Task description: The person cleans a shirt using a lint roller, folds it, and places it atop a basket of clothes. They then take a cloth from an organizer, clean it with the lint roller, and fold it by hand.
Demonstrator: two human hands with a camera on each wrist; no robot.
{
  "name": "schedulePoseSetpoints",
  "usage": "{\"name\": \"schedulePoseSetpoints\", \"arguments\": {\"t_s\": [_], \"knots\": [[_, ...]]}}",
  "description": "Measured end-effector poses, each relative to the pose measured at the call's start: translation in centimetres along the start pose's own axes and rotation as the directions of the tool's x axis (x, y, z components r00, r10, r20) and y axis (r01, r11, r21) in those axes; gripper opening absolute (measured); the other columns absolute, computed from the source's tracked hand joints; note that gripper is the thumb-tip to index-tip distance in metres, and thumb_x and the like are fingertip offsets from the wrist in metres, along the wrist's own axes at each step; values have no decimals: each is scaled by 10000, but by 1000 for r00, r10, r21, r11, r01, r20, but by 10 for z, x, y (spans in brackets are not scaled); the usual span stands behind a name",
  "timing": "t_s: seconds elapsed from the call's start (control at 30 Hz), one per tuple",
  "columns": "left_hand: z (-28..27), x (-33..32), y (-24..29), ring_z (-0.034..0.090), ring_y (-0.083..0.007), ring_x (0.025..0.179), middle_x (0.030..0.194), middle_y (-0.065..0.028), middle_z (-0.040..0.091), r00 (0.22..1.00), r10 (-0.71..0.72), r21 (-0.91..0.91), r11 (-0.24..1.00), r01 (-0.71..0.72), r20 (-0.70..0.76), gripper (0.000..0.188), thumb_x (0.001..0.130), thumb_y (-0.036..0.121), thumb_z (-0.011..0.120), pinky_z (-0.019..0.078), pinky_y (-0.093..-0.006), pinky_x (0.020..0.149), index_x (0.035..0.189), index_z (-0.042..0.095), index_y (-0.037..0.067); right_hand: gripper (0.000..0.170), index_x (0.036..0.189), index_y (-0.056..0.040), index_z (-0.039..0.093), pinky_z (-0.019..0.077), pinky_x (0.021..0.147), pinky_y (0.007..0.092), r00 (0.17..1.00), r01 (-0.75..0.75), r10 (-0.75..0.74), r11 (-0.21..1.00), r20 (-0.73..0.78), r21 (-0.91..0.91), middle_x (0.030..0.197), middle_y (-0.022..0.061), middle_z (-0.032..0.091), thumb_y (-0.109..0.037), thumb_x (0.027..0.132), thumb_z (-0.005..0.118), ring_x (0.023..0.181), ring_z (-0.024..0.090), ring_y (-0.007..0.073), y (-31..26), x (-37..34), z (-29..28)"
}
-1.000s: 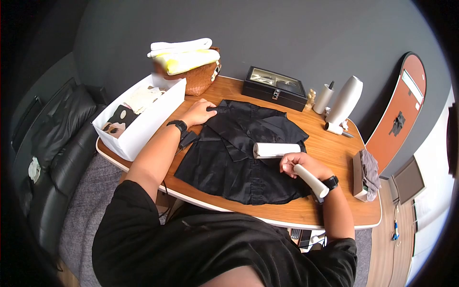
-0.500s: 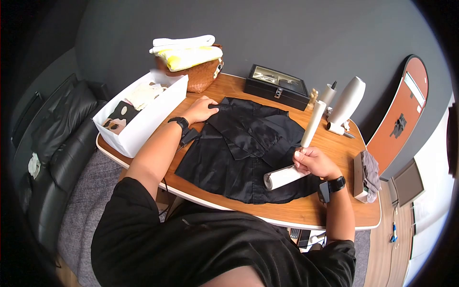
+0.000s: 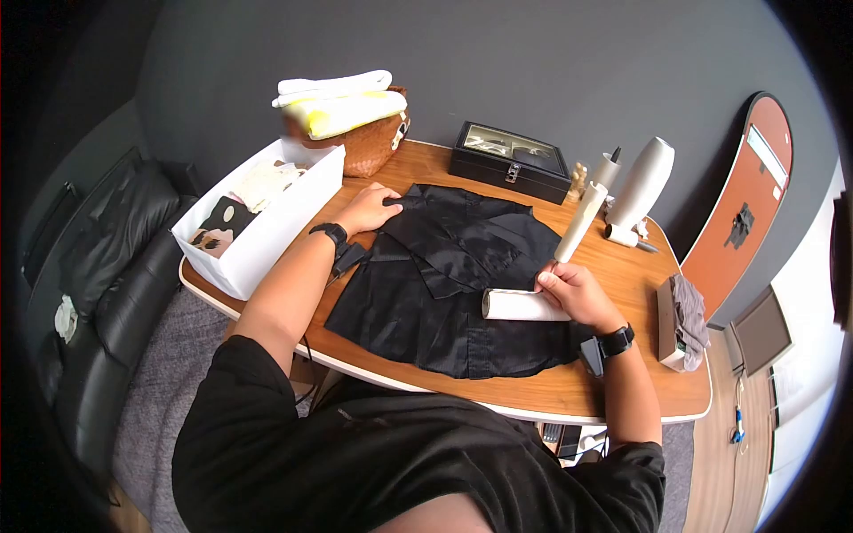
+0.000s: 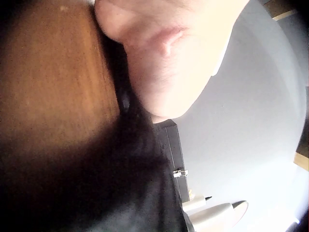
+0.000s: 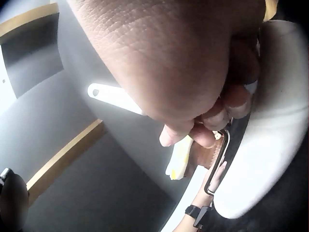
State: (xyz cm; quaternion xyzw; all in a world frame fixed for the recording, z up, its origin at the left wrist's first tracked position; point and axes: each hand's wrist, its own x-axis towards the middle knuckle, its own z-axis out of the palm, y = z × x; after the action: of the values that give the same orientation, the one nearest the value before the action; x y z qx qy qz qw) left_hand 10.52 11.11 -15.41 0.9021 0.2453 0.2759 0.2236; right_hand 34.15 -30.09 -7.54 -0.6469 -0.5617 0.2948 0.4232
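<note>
A black satin-like shirt (image 3: 426, 329) lies spread on the table, sleeves folded over its front. My left hand (image 3: 369, 210) rests on its upper left edge; in the left wrist view the dark cloth runs beneath that hand (image 4: 159, 63). Over the shirt's lower right part, my right hand (image 3: 576, 291) grips a lint roller (image 3: 524, 306) where its wire frame meets the roll. The roller's white handle (image 3: 582, 222) points up and away. Close by in the right wrist view, curled fingers (image 5: 236, 104) lie against the white roll (image 5: 270, 145), with the handle sticking out behind.
A white bin (image 3: 284, 213) of clothes stands left, before a woven basket (image 3: 369, 147) topped with folded towels. Behind the shirt sit a black glasses case (image 3: 511, 160) and a white appliance (image 3: 644, 182). A box with grey cloth (image 3: 682, 324) stands right.
The lint roller's handle has swung from pointing toward me to pointing up and away. My right hand has shifted slightly right, then away from me. The left hand stays on the shirt.
</note>
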Motion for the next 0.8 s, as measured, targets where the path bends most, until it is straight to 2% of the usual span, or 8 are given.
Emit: {"name": "schedulePoseSetpoints", "arguments": {"t_s": [0.2, 0.27, 0.4, 0.43, 0.5, 0.6, 0.7, 0.8], "knots": [[1, 0, -1, 575, -357, 1258, 1272, -192, 628, 1000, -2, -1, 1000, 2, -4, 388, 959, 303, 717, 436, -405, 1094, 1245, 715, 41, 270, 931, -51, 706, 430, 599, 256, 998, 33, -36, 998, -51, -59, 699, -48, 549, -267, 1069, 622, 644, 498, 65, 7, 1, -1], [1, 0, 0, 576, -356, 1256, 1272, -192, 627, 1000, -8, -3, 1000, 8, -9, 388, 959, 303, 718, 436, -404, 1094, 1245, 715, 39, 278, 947, -23, 700, 476, 632, 287, 980, 172, -191, 958, -62, -229, 707, 17, 592, -272, 1055, 637, 652, 565, 119, 8, 4, 0], [0, 1, -2, 574, -360, 1268, 1290, -201, 627, 1000, 6, 0, 1000, -6, 3, 411, 960, 318, 710, 439, -407, 1098, 1259, 708, 36, 263, 983, -17, 710, 544, 719, 347, 997, 70, -82, 911, -12, -407, 807, 97, 693, -276, 1015, 684, 769, 687, 192, -9, 3, 9], [0, 1, -2, 571, -365, 1283, 1309, -208, 628, 1000, 7, 12, 1000, -7, 15, 430, 960, 333, 704, 443, -410, 1104, 1272, 701, 35, 248, 991, -24, 718, 544, 734, 366, 961, 251, -273, 827, 30, -503, 818, 101, 703, -271, 982, 726, 782, 680, 199, 0, 7, 18], [0, 1, -2, 570, -364, 1285, 1308, -207, 629, 1000, 7, 13, 1000, -7, 14, 429, 960, 332, 703, 441, -410, 1105, 1270, 702, 36, 195, 964, -26, 721, 533, 727, 340, 975, 216, -212, 822, 69, -526, 840, 78, 699, -219, 968, 747, 756, 651, 189, -1, 5, 19], [0, 1, -1, 568, -363, 1286, 1306, -205, 630, 1000, 0, 9, 1000, 0, 10, 428, 958, 333, 705, 438, -409, 1108, 1267, 703, 36, 200, 972, -24, 726, 530, 718, 325, 980, 197, -186, 901, 67, -387, 843, 68, 700, -224, 977, 739, 753, 638, 156, 6, 6, 14], [-2, -2, 3, 562, -356, 1286, 1302, -198, 623, 1000, -12, -2, 1000, 12, 11, 415, 962, 323, 707, 432, -405, 1106, 1264, 705, 38, 246, 928, -10, 731, 509, 660, 304, 998, 34, -25, 988, 64, -148, 756, 60, 671, -243, 1000, 699, 684, 632, 124, -4, -2, 6], [-2, -1, 3, 556, -350, 1285, 1301, -191, 615, 1000, -13, -8, 1000, 13, 17, 402, 968, 313, 707, 427, -401, 1101, 1264, 706, 41, 383, 883, -18, 734, 459, 566, 283, 993, 102, -84, 961, 79, -255, 653, 14, 608, -318, 1073, 589, 589, 574, 111, -13, -6, -3]]}}
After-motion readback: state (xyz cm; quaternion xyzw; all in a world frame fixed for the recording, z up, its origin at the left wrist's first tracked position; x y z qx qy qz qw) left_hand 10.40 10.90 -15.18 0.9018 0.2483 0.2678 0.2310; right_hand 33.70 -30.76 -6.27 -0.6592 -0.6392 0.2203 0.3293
